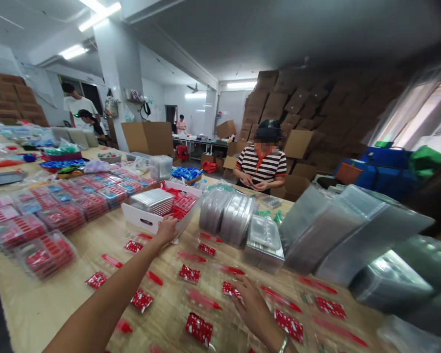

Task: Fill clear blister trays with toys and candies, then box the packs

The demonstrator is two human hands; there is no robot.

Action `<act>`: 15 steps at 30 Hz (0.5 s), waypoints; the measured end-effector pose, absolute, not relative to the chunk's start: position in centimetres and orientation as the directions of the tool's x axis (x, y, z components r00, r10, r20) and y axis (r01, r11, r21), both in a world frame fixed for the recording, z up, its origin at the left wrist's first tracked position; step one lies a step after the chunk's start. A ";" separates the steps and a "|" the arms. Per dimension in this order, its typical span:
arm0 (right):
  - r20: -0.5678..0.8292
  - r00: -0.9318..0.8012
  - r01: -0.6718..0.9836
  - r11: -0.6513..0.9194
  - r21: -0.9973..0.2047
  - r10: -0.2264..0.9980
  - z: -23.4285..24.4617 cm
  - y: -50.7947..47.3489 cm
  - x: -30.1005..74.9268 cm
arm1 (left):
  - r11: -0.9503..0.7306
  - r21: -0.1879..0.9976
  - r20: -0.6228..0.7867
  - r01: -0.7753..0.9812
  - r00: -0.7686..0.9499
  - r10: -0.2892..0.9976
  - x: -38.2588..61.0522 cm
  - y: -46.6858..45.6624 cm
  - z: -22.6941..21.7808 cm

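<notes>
My left hand (166, 231) rests at the front rim of a white cardboard box (143, 215), its fingers curled over the edge. The box holds a stack of clear plastic trays (152, 201) and red-printed pieces (180, 206). My right hand (252, 306) hangs low over the wooden table (33, 304), fingers apart, nearest a small red foil packet (231, 289). More red packets (199, 329) and red plastic strips (202, 299) in clear bags lie scattered around both hands.
Stacks of clear plastic trays (356, 230) fill the table's right side, and filled clear boxes with red contents (46, 254) cover its left. A person in a striped shirt (260, 164) works across the table. Cardboard cartons (316, 108) are piled behind, and other people stand farther back.
</notes>
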State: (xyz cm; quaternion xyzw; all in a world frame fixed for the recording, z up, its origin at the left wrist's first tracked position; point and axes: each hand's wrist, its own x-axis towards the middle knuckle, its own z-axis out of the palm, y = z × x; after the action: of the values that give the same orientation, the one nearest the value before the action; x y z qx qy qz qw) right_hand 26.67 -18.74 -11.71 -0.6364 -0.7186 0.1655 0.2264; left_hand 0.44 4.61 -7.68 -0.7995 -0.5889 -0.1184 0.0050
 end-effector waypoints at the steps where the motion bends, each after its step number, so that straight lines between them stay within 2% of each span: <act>1: 0.122 -0.105 0.836 0.154 -0.526 0.987 -11.8 -18.7 26.3 | -0.312 0.141 0.182 0.940 0.285 0.941 0.5 4.8 -7.6; 4: 0.126 -0.134 0.838 0.180 -0.515 0.983 -12.3 -18.9 25.2 | -0.323 0.163 0.155 0.932 0.299 0.942 0.6 5.4 -7.6; 11: 0.062 -0.120 0.864 0.135 -0.485 0.991 -12.6 -20.6 24.3 | -0.334 0.187 0.148 0.924 0.310 0.939 0.5 5.8 -8.0; 15: 0.101 -0.137 0.863 0.169 -0.477 0.985 -13.1 -22.2 24.8 | -0.327 0.189 0.156 0.926 0.301 0.941 0.5 5.1 -7.8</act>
State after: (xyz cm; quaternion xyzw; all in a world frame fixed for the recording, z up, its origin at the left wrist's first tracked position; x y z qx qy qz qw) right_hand 24.77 -22.16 -13.07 -0.6260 -0.7380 0.1544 0.1991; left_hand 0.46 5.11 -7.83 -0.8058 -0.5791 -0.1195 -0.0313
